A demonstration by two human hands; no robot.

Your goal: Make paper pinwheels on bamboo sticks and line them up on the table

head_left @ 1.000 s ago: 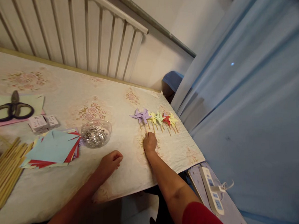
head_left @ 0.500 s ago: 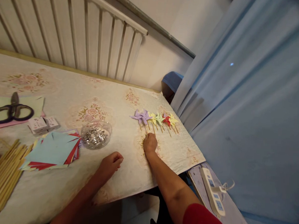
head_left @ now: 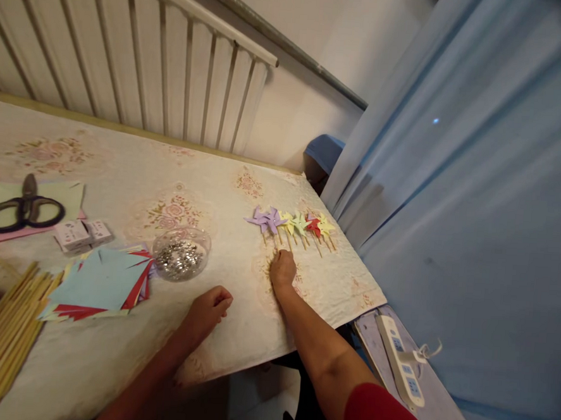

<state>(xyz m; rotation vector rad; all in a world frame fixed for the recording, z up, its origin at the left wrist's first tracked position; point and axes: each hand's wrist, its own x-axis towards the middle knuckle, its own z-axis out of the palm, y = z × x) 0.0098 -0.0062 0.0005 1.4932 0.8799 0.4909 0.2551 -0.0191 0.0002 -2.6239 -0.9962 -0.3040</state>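
Several paper pinwheels on thin sticks lie in a row toward the far right of the table: purple pinwheels (head_left: 266, 219), yellow and pale green ones, and a red pinwheel (head_left: 314, 226). My right hand (head_left: 283, 270) rests closed on the cloth just below the purple ones' sticks. Its fingers face away, so whatever is in them is hidden. My left hand (head_left: 209, 307) is loosely curled above the cloth near the front edge, with nothing showing in it. Left of it stands a clear round dish (head_left: 181, 254) of small shiny metal pieces, beside a stack of cut paper squares (head_left: 98, 281).
A flowered tablecloth (head_left: 238, 277) covers the table. Black-handled scissors (head_left: 24, 210) lie on coloured paper, near small white boxes (head_left: 82, 233). A bundle of wooden sticks (head_left: 6, 339) lies front left. A power strip (head_left: 401, 363) sits on a stool at right, by a blue curtain (head_left: 487, 248).
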